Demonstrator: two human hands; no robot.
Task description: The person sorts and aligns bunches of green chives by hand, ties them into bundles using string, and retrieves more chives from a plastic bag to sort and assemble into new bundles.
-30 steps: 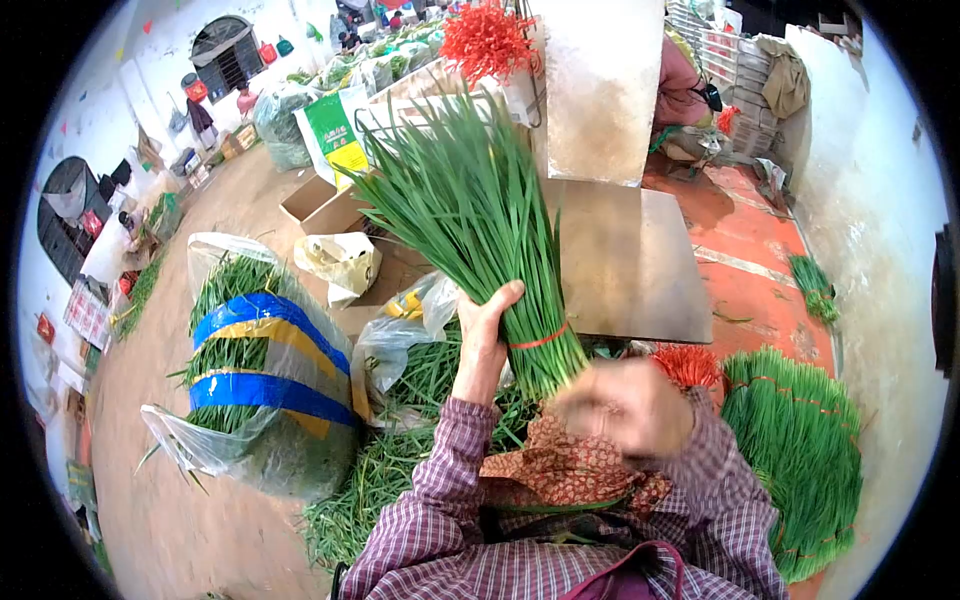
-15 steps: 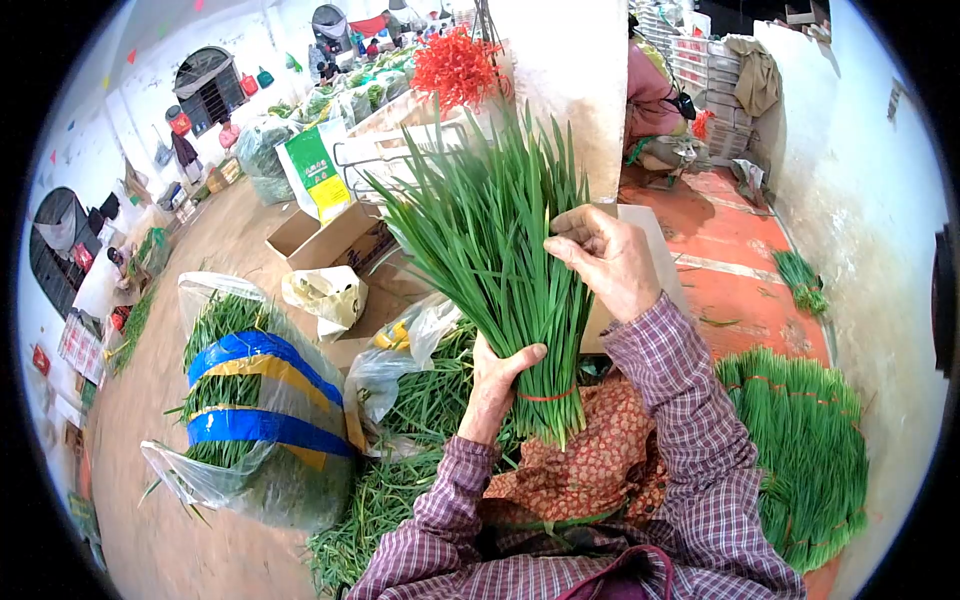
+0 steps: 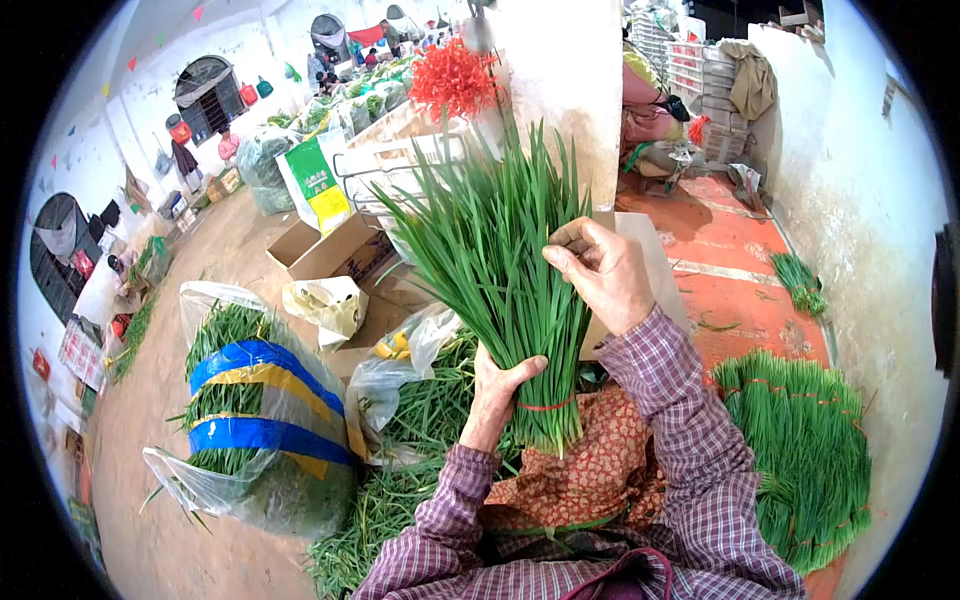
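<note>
A bunch of long green leaves [image 3: 510, 270] stands upright before me, its tips fanned out. A red band [image 3: 546, 406] circles it near the base. My left hand [image 3: 497, 385] is wrapped round the bunch just above the band, thumb across the front. At the bunch's upper right side, my right hand [image 3: 605, 270] has its thumb and forefinger pinched together; whether a leaf is between them is too small to tell. A patterned red-brown cloth [image 3: 600, 440] lies on my lap below the cut ends.
Banded green bunches [image 3: 800, 450] stack at the right. Loose leaves [image 3: 400, 500] lie at the left beside a taped plastic bag [image 3: 265, 430]. Red bands [image 3: 453, 80] hang ahead, near a cardboard box [image 3: 325, 245]. A person [image 3: 650, 125] is at the back right.
My right hand has moved from the base of the bunch up to its leaves at the right. The bunch is more upright, still in my left hand. The view has shifted slightly.
</note>
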